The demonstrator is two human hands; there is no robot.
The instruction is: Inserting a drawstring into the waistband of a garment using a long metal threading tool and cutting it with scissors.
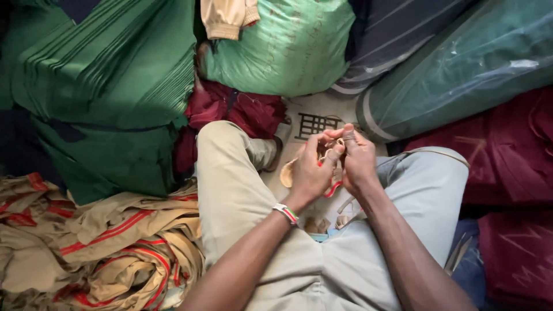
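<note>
Head view: left hand and right hand meet above the knees, fingers pinched closed on a small tan fabric piece with red trim. Folded green cloth lies far left; crumpled khaki garments with red stripes lie near left.

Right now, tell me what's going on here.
A seated person holds both hands together above their lap. The left hand and right hand pinch a small piece of tan fabric with red trim between the fingers; what exactly they do to it is too small to tell. A heap of tan garments with red stripes lies at the person's left. Stacks of folded green cloth and dark red bundles surround them.
</note>
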